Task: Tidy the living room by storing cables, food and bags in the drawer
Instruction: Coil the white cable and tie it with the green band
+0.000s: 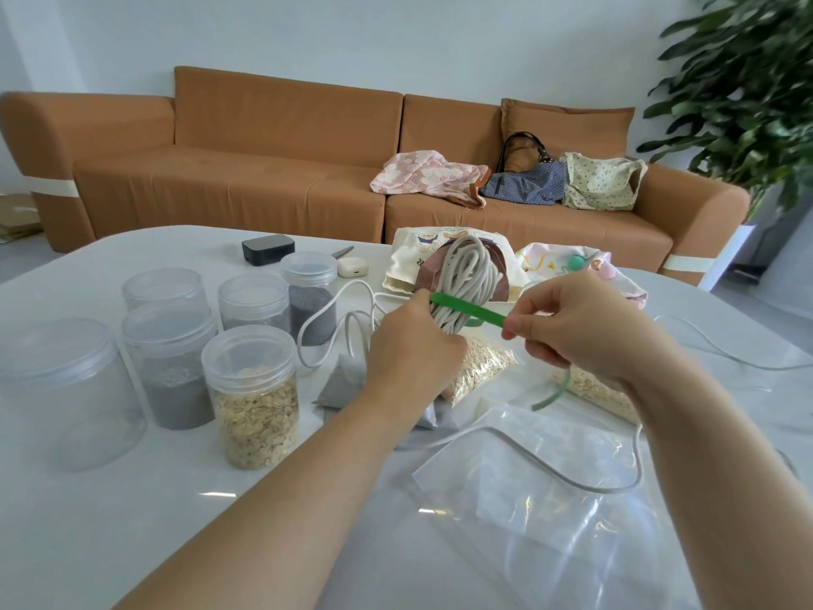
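My left hand (411, 341) grips a coiled grey cable (466, 279) upright above the white table (132, 521). A green strap (468, 306) runs across the coil; my right hand (576, 321) pinches its free end and holds it taut to the right. A loose white cable (327, 321) loops on the table to the left. Bags of oats (477, 367) lie under my hands, with another oat bag (594, 391) at the right. A grey pouch (341, 383) lies by my left wrist. Two cloth bags (413, 257) (616, 275) lie behind the coil.
Several clear lidded jars (253, 389) with oats and grey grains stand at the left. An empty zip bag (550, 486) and a second green strap (552, 396) lie near me. A black box (267, 247) and earbud case (352, 266) sit farther back. Three bags (519, 180) rest on the orange sofa (220, 169).
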Motion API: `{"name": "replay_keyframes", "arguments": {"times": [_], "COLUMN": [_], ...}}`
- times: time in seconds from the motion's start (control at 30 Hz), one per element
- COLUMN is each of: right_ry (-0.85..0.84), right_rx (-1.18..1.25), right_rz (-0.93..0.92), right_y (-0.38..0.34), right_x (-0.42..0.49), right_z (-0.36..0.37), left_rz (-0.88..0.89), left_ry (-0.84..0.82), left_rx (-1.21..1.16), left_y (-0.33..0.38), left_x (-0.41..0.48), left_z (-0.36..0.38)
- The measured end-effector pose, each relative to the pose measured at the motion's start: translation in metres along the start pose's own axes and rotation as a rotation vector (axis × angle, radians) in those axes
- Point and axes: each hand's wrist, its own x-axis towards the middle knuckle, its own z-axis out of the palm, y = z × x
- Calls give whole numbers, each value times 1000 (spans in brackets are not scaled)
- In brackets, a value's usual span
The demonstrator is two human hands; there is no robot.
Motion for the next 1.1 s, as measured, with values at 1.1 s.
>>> {"name": "replay_keyframes", "arguments": {"times": [1.1], "right_ry": [206], "right_rx": [-244], "right_rz": [-10], "right_y": [0], "right_x": [5], "right_z": [18], "left_rz": [-50], "left_ry": [-84], "left_rx": [-209], "left_y": [2], "left_x": [0], "left_z": [4]}}
